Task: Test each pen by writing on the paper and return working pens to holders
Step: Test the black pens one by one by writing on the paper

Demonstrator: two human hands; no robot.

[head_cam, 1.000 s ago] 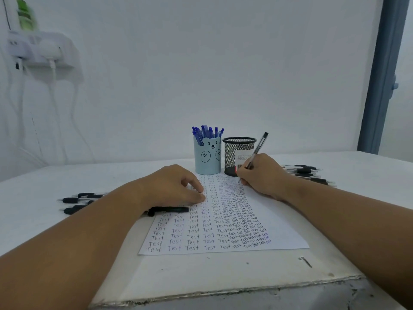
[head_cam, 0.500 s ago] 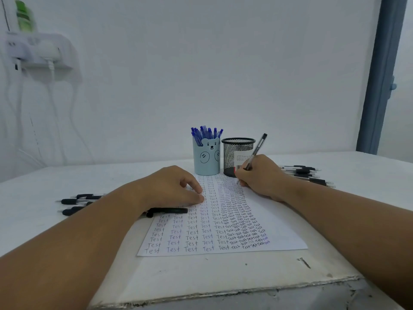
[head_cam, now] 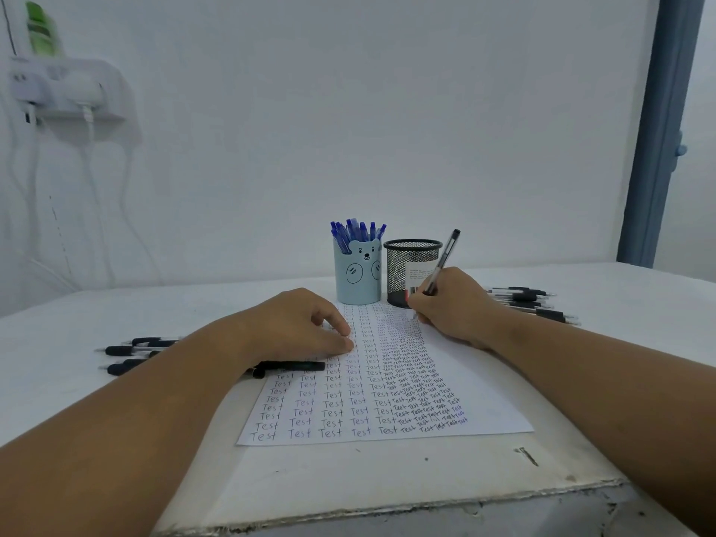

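right hand point(head_cam: 451, 304) grips a slim black-capped pen point(head_cam: 442, 261), writing on the white paper sheet point(head_cam: 484, 401); left hand point(head_cam: 298, 323) pins it, fingers loosely bent. lifting that hand could let the sheet slide.

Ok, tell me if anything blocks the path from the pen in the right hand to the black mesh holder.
Nothing visible does. The right hand holds the pen just in front of the mesh holder, whose open top looks empty.

The pale blue cup point(head_cam: 357, 277) bears a drawn bear face and holds blue pens point(head_cam: 356, 231). Beside the cup stands a black mesh holder point(head_cam: 403, 271). The white paper point(head_cam: 387, 381) carries rows of dark "Test" words.
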